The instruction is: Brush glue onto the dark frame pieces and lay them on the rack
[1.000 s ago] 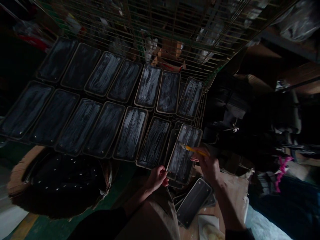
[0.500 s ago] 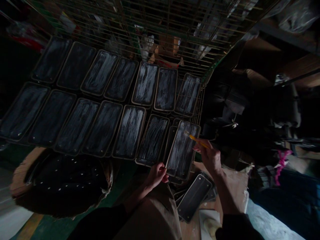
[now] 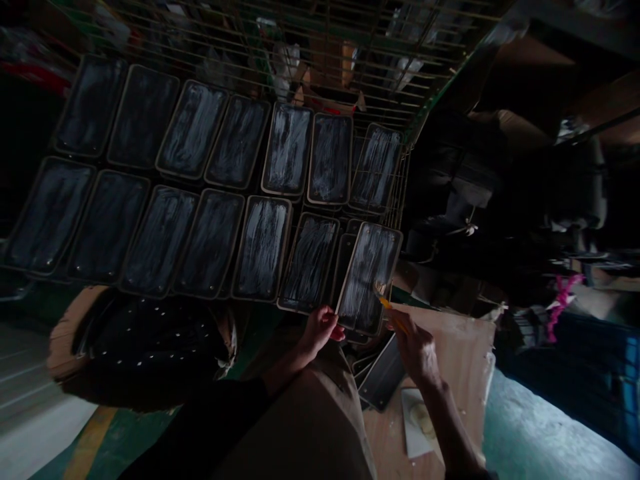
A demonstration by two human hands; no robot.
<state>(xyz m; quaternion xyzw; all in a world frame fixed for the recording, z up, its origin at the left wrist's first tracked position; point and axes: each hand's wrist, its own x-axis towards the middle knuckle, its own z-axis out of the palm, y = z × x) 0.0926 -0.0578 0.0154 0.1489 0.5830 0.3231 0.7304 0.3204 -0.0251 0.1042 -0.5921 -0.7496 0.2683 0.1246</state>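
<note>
My left hand (image 3: 321, 329) is closed on the lower left corner of a dark rectangular panel (image 3: 369, 273) with rounded corners and whitish streaks over its face. In my right hand (image 3: 415, 343) is a brush (image 3: 387, 303) with a yellow handle, its bristles touching the panel's right half. The panel partly overlaps another dark panel (image 3: 341, 263) at its left. Two rows of similar streaked panels stretch to the left, among them a brightly streaked one (image 3: 263, 248) in the lower row.
A wire rack (image 3: 320, 60) rises behind the rows. Below left stands a torn round carton (image 3: 75, 327) with dark pieces inside. To the right, a wooden board (image 3: 450, 327) bears unstreaked panels (image 3: 383, 377) and a white tray (image 3: 415, 447) with a pale lump. Dark bundles (image 3: 465, 173) crowd the right.
The brush has moved down the panel, from its upper part to the lower right half. My left hand keeps its hold on the corner. The whole view has shifted slightly.
</note>
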